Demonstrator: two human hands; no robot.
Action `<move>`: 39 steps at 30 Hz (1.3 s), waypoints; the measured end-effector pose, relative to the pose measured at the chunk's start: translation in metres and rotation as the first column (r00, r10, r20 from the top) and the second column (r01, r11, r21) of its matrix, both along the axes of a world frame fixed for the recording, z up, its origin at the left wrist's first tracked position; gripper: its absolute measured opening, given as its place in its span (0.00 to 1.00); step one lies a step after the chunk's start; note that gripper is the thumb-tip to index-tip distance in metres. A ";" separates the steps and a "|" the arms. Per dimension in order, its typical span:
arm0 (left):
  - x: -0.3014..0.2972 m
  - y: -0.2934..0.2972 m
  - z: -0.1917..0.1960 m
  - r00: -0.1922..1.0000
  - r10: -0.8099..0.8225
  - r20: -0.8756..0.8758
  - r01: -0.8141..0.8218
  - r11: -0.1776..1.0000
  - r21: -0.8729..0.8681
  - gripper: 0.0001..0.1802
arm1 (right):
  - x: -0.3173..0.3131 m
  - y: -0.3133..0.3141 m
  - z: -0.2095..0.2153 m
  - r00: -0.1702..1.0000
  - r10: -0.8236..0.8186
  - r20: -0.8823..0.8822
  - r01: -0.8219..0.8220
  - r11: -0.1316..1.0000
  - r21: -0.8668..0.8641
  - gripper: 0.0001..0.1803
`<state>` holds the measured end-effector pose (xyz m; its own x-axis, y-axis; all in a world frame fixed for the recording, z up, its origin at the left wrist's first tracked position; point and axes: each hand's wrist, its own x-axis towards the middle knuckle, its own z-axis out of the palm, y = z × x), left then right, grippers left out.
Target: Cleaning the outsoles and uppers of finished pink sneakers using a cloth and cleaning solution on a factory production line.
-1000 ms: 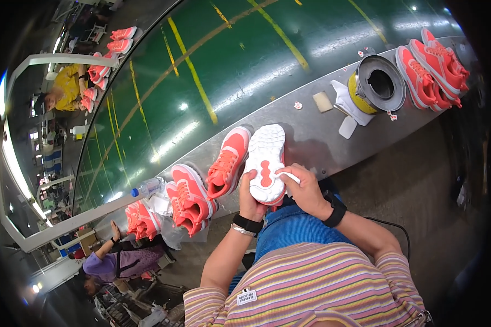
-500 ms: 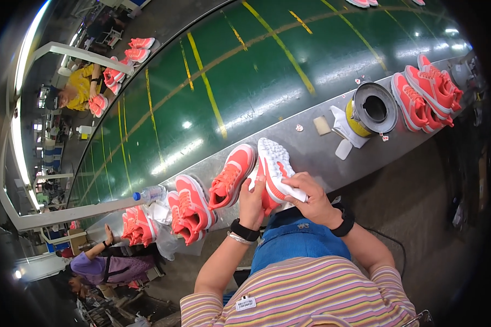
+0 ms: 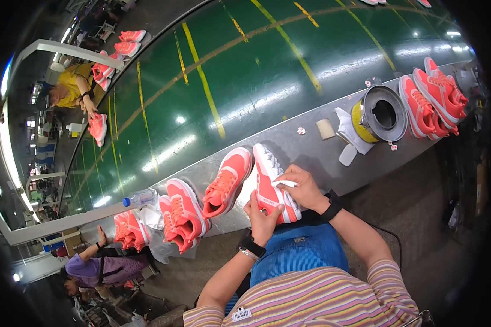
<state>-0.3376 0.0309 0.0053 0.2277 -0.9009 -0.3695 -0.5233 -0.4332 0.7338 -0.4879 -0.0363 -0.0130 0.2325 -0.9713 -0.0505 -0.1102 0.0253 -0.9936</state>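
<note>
In front of me a coral sneaker lies tilted on its side, its white sole facing right. My left hand grips it near the heel, thumb pressed on the coral side. A folded white cloth is pinched in my right hand and rests against the sole's edge at about mid-length. Just left of it, another coral sneaker sits upright on the metal ledge, apart from my fingers.
More coral sneakers stand left, near a bottle and crumpled plastic. To the right are a sponge, a yellow-and-grey metal ring-shaped container and stacked sneakers. A green conveyor runs behind; a co-worker in yellow handles a sneaker.
The sneaker in my hands has rolled from sole-up to side-up. My left hand has shifted lower on it, and the cloth now touches the sole edge. The co-worker's sneaker has moved onto the conveyor.
</note>
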 end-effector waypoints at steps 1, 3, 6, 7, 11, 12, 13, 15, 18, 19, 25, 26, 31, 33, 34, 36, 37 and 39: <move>0.003 -0.001 -0.004 0.995 0.026 -0.092 -0.026 1.000 0.002 0.50 | 0.002 -0.004 -0.003 1.000 -0.017 -0.014 0.016 0.998 -0.057 0.10; 0.005 -0.003 -0.009 0.980 0.074 -0.184 -0.071 0.997 0.020 0.51 | 0.008 -0.011 0.000 0.999 -0.026 -0.042 0.022 0.995 -0.094 0.10; 0.004 -0.006 -0.014 0.981 0.092 -0.172 -0.102 0.994 -0.048 0.52 | 0.017 -0.026 0.001 0.992 -0.071 -0.104 0.054 0.986 -0.157 0.09; 0.003 -0.008 -0.010 0.994 0.052 -0.092 -0.060 0.994 -0.090 0.52 | 0.019 -0.032 0.001 0.984 -0.110 -0.137 0.084 0.979 -0.186 0.09; 0.000 -0.015 0.001 0.999 -0.023 0.043 0.030 0.986 -0.161 0.50 | 0.025 -0.068 0.000 0.955 -0.225 -0.195 0.176 0.955 -0.240 0.08; -0.001 -0.016 0.002 1.000 -0.015 -0.010 0.014 0.991 -0.135 0.49 | 0.026 -0.069 0.000 0.954 -0.224 -0.200 0.173 0.955 -0.242 0.08; 0.000 -0.018 0.001 1.000 -0.015 -0.015 0.013 0.990 -0.137 0.49 | 0.026 -0.070 0.000 0.954 -0.226 -0.198 0.178 0.956 -0.234 0.08; 0.002 -0.016 0.001 1.000 -0.019 -0.013 0.017 0.990 -0.140 0.46 | 0.025 -0.064 0.001 0.955 -0.218 -0.201 0.173 0.960 -0.219 0.09; -0.007 -0.021 0.010 0.998 0.027 -0.058 -0.038 0.979 -0.199 0.44 | 0.013 -0.037 0.003 0.939 -0.288 -0.190 0.208 0.912 -0.353 0.11; -0.011 -0.019 0.012 0.997 0.041 -0.059 -0.055 0.967 -0.250 0.43 | 0.006 -0.021 -0.001 0.938 -0.251 -0.238 0.142 0.907 -0.396 0.12; -0.007 -0.018 0.007 1.000 -0.016 -0.004 0.014 0.979 -0.203 0.46 | -0.009 0.049 0.006 0.983 -0.062 -0.172 0.029 0.982 -0.186 0.14; -0.006 -0.016 0.009 1.000 -0.006 -0.020 0.002 0.981 -0.194 0.46 | -0.009 0.049 0.015 0.993 -0.032 -0.114 0.022 0.996 -0.090 0.14; -0.009 -0.020 0.011 0.998 -0.052 0.044 0.060 0.974 -0.219 0.45 | 0.003 -0.049 -0.007 0.937 -0.180 -0.300 0.102 0.961 -0.258 0.09; -0.009 -0.030 0.015 0.983 -0.117 0.140 0.148 0.959 -0.241 0.44 | 0.000 -0.086 -0.026 0.887 -0.278 -0.368 0.193 0.949 -0.250 0.06; -0.007 -0.034 0.016 0.956 -0.179 0.232 0.237 0.937 -0.257 0.43 | -0.005 -0.100 -0.035 0.846 -0.357 -0.395 0.274 0.928 -0.252 0.05; -0.003 -0.038 0.020 0.924 -0.289 0.252 0.345 0.912 -0.221 0.40 | -0.014 -0.114 -0.030 0.948 -0.313 0.052 0.300 0.937 0.177 0.07; -0.002 -0.035 0.022 0.877 -0.379 0.295 0.445 0.873 -0.202 0.41 | -0.011 -0.111 -0.022 0.912 -0.366 0.187 0.322 0.919 0.228 0.08; 0.002 -0.031 0.049 0.785 -0.551 0.285 0.605 0.781 -0.157 0.42 | -0.014 -0.095 0.001 0.858 -0.416 0.302 0.335 0.898 0.285 0.10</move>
